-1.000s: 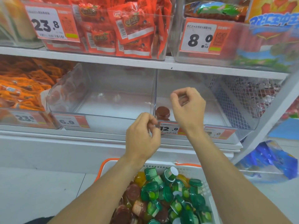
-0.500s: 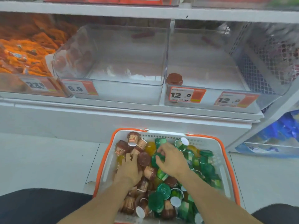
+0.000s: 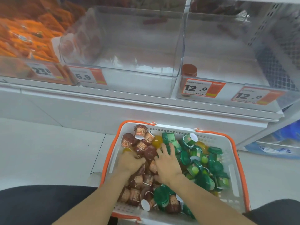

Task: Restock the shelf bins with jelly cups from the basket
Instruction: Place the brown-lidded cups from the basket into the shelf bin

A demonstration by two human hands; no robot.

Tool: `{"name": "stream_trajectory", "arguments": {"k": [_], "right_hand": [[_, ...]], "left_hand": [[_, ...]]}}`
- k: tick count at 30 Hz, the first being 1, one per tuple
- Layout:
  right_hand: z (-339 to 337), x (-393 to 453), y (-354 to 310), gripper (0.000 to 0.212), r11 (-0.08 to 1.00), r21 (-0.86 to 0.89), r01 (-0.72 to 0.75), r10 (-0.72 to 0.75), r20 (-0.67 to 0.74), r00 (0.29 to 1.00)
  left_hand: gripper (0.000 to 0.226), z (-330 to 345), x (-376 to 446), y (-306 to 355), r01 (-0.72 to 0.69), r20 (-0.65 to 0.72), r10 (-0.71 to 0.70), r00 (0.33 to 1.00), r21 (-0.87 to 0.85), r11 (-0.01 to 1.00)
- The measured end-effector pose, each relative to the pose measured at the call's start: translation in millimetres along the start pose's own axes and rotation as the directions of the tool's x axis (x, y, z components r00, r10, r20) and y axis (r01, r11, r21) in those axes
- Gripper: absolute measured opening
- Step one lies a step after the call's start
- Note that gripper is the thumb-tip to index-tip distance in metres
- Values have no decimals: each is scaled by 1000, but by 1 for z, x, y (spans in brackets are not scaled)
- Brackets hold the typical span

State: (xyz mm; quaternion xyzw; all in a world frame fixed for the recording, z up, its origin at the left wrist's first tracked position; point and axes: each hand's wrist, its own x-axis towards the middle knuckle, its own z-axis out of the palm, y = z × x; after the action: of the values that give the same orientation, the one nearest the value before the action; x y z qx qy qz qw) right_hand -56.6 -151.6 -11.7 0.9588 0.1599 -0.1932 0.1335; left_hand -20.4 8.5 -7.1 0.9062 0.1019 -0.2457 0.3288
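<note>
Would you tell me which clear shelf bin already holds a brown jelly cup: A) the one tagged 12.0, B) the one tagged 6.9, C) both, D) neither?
A: a single brown jelly cup stands in the front left corner of the 12.0 bin; the 6.9 bin shows none.

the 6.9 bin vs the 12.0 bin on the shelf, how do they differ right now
The 6.9 bin holds nothing visible; the 12.0 bin holds one brown jelly cup in its front left corner. The 6.9 bin carries one price tag, the 12.0 bin two. Both are clear plastic, side by side on the same shelf.
</note>
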Motion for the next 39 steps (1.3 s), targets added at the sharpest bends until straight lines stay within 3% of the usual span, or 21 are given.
{"name": "stream_trajectory", "arguments": {"k": [1,3,5,7,9,11,14,16,18,21,24,27,29,30,35,39], "right_hand": [[0,0,-1,74,1000,20,0,0,-11,1000],[0,1,3,76,994,112,-5,12,-54,998],[-7,3,12,74,960,281,-6,38,-109,993],[-23,3,27,65,827,561,-15,109,-136,985],[-50,0,46,58,482,875,-31,181,-65,981],[-79,-5,66,52,114,993,1,197,-24,980],[-125,-18,94,42,-319,936,150,172,-98,980],[-160,-32,109,46,-448,873,191,133,-147,980],[-194,-48,123,49,-456,871,180,95,-154,983],[-232,-71,141,59,-306,938,164,85,-145,986],[-248,-89,154,71,-170,981,96,101,-80,992],[-247,-96,160,82,-42,996,73,140,-66,988],[-239,-94,163,76,104,986,132,233,-153,960],[-235,-92,165,67,118,978,174,273,-200,941],[-221,-90,179,31,-94,953,287,354,-238,905],[-222,-91,191,21,-209,906,369,437,-251,864]], "left_hand": [[17,-8,1,3,98,30,-94,995,-170,981],[17,-19,3,6,310,154,-269,951,-481,820],[19,-30,2,9,389,261,-288,921,-619,682],[35,-38,-2,14,402,327,-238,915,-683,609],[44,-46,-10,29,408,392,-159,906,-713,569],[48,-57,-14,51,383,455,-48,889,-682,623],[67,-84,-27,100,301,514,103,851,-639,708],[75,-109,-42,135,213,515,190,836,-623,753],[80,-135,-61,167,106,512,274,814,-595,796],[79,-159,-86,200,-76,449,393,803,-576,814],[57,-158,-106,218,-247,324,490,809,-570,784],[43,-143,-114,220,-246,272,528,804,-657,712],[41,-135,-116,220,-226,246,524,815,-699,679],[38,-132,-116,220,-238,223,526,820,-704,669],[34,-123,-109,226,-324,79,509,857,-687,651],[38,-125,-107,235,-255,134,477,868,-704,663]]}}
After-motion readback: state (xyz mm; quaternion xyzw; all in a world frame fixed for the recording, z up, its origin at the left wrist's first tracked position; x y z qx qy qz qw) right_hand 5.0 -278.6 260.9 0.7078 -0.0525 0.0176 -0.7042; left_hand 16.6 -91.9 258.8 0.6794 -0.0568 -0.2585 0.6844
